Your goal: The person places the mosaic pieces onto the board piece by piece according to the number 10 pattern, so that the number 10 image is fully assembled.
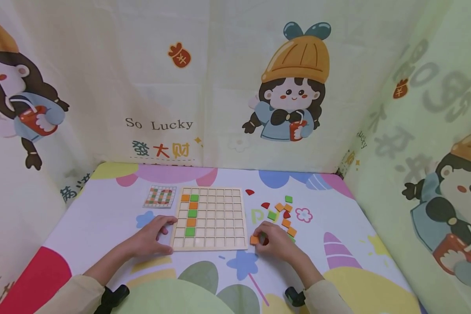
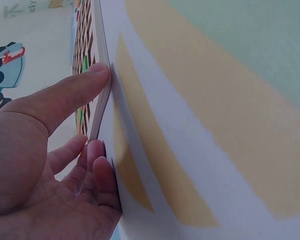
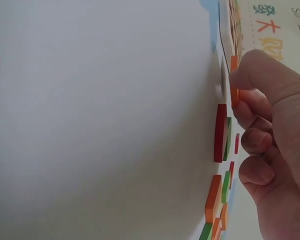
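A wooden grid board [image 1: 223, 220] lies on the table, with orange and green square tiles [image 1: 192, 213] in cells near its left side. My left hand [image 1: 155, 235] rests at the board's left edge; in the left wrist view the straight thumb [image 2: 82, 87] touches that edge and the other fingers bend loosely beside it. Just off the board's lower right corner, my right hand [image 1: 274, 240] pinches an orange square tile [image 3: 234, 75] between thumb and index finger. A dark red piece [image 3: 220, 132] lies on the table below that hand.
Loose orange, green and red pieces [image 1: 286, 223] are scattered right of the board, some partly hidden by the right hand. A small printed pattern card [image 1: 160, 196] lies beyond the left hand. Printed cloth [image 1: 220, 96] hangs behind the table and along both sides.
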`<action>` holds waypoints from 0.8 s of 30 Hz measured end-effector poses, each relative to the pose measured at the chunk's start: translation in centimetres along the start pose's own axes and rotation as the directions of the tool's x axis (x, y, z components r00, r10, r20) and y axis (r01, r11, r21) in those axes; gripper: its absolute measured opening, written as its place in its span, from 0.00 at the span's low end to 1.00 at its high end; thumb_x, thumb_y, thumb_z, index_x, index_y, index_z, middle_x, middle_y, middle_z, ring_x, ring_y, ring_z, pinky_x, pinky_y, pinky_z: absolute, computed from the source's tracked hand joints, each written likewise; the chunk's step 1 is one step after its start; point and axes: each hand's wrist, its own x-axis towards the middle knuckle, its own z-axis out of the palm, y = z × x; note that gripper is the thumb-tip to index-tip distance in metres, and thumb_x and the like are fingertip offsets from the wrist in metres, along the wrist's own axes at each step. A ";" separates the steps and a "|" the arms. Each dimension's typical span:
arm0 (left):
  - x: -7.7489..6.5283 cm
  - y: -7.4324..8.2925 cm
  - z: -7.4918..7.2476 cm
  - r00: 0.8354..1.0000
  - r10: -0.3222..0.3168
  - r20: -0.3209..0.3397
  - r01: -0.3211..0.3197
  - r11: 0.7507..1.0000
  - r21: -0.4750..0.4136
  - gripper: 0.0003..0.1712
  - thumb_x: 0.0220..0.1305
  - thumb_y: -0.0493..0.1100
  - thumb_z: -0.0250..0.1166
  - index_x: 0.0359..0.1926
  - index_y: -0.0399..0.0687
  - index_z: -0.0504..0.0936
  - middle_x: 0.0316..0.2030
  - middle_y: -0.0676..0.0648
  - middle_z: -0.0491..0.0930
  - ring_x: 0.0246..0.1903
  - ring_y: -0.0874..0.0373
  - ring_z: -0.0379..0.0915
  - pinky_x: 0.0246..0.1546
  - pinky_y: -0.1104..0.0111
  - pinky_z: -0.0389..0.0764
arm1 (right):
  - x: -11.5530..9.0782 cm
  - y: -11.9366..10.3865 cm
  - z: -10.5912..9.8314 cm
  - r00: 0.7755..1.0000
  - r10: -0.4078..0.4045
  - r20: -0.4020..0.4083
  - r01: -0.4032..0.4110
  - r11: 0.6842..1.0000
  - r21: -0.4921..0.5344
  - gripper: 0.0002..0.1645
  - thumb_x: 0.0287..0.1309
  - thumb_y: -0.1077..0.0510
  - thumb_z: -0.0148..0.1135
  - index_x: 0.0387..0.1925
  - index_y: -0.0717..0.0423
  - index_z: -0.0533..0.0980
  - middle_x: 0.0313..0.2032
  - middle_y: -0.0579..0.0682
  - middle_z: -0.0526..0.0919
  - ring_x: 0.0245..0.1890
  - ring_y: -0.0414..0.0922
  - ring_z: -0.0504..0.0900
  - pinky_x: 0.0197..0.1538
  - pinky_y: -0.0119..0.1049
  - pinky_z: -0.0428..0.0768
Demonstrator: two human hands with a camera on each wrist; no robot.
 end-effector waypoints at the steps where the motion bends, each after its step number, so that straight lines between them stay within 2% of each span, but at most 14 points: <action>1: 0.0 0.0 0.0 1.000 -0.002 0.000 0.002 1.000 0.001 0.47 0.45 0.48 0.78 0.65 0.44 0.65 0.51 0.45 0.66 0.44 0.54 0.62 0.35 0.74 0.67 | 0.0 -0.1 0.0 1.000 -0.005 -0.010 0.005 1.000 0.006 0.12 0.48 0.57 0.69 0.37 0.43 0.80 0.35 0.37 0.77 0.33 0.36 0.73 0.35 0.25 0.76; 6: 0.0 -0.1 0.0 1.000 -0.009 0.000 0.009 1.000 0.004 0.48 0.45 0.48 0.78 0.65 0.45 0.65 0.52 0.45 0.66 0.44 0.55 0.63 0.35 0.74 0.67 | 0.3 -0.6 -0.1 0.998 -0.029 -0.049 0.029 1.000 0.004 0.12 0.47 0.57 0.69 0.36 0.42 0.79 0.35 0.37 0.77 0.35 0.38 0.74 0.38 0.27 0.76; 11: 0.1 -0.1 0.0 1.000 -0.012 0.000 0.012 1.000 0.006 0.48 0.45 0.48 0.78 0.65 0.45 0.64 0.53 0.45 0.66 0.45 0.55 0.63 0.36 0.74 0.68 | 1.0 -1.2 0.1 0.998 -0.045 -0.046 0.046 0.999 0.005 0.11 0.48 0.54 0.70 0.35 0.42 0.79 0.35 0.36 0.77 0.38 0.36 0.73 0.44 0.29 0.78; 16: 0.1 -0.1 0.0 1.000 -0.014 0.001 0.014 1.000 0.001 0.48 0.45 0.47 0.78 0.65 0.45 0.65 0.53 0.45 0.66 0.45 0.54 0.63 0.36 0.74 0.68 | 1.8 -1.9 0.5 0.998 -0.063 -0.021 0.063 0.998 0.015 0.10 0.49 0.54 0.69 0.36 0.42 0.79 0.35 0.36 0.77 0.36 0.36 0.73 0.39 0.27 0.76; 24: 0.1 0.0 0.0 1.000 -0.021 0.005 0.021 1.000 0.005 0.48 0.45 0.48 0.78 0.66 0.45 0.64 0.53 0.45 0.66 0.45 0.55 0.63 0.36 0.74 0.68 | 3.1 -3.5 1.0 0.998 -0.061 -0.005 0.061 0.998 0.023 0.11 0.49 0.54 0.67 0.37 0.42 0.79 0.37 0.36 0.77 0.37 0.37 0.72 0.41 0.29 0.74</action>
